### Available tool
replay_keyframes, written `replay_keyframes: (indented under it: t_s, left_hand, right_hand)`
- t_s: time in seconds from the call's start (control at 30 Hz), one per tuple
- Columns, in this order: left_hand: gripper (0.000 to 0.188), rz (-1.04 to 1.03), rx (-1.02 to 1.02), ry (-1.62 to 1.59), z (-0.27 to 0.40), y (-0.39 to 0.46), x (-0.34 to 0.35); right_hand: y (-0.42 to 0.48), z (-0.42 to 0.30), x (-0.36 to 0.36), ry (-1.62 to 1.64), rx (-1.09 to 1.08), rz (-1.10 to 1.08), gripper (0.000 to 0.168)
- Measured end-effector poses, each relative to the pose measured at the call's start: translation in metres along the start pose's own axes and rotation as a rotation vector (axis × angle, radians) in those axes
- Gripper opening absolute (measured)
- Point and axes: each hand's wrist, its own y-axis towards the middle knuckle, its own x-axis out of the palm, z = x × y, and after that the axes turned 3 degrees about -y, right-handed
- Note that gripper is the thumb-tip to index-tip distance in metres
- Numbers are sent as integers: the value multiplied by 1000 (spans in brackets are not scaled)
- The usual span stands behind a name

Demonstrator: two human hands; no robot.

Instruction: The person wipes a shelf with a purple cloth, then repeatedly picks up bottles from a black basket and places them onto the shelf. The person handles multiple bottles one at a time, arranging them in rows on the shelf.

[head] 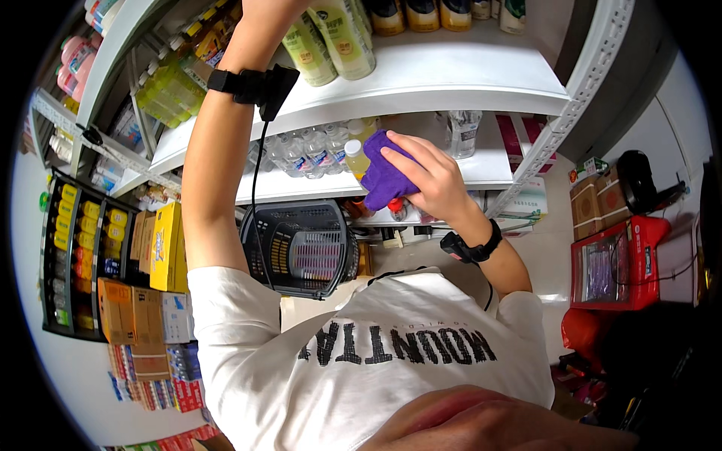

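Note:
My right hand [431, 177] grips a folded purple cloth [389, 169], which is in front of the lower shelf and partly covers bottles of yellow liquid. One such bottle [355, 155] with a white cap shows right beside the cloth. My left arm is raised past the upper shelf [440, 73], and its hand is out of view beyond the top edge. Near that arm, green-labelled bottles [344, 39] stand on the upper shelf. Clear water bottles [316, 149] line the lower shelf. Both arms wear black straps with small devices; a cable hangs from the left one.
A dark grey plastic basket [299, 248] is below the lower shelf, close to my body. The shelf's perforated metal upright [586, 90] rises at right. Stacked cartons [135, 315] and a black drinks rack [73, 253] are at left. A red-framed box [615, 265] lies at far right.

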Motion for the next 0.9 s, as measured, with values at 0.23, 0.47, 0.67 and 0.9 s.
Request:
replay_keyframes:
  t_s: [0.23,0.47,0.67,0.9]
  left_hand:
    - [34,-63,-83,-202,0,-57,-47]
    - [25,-91,-76,-127,-38,-173,-90]
    - [24,-292,-260,-152,-111,-254,-130]
    - [21,-323,-289,-285,-197,-342,-179]
  right_hand:
    - [-7,13,33,253,63,7,62]
    - [46,-13,74,378,174,-167,58]
    - [122,-56,111,258,4,-135,57]
    - [182,-86,166,-191,-54,-12,50]
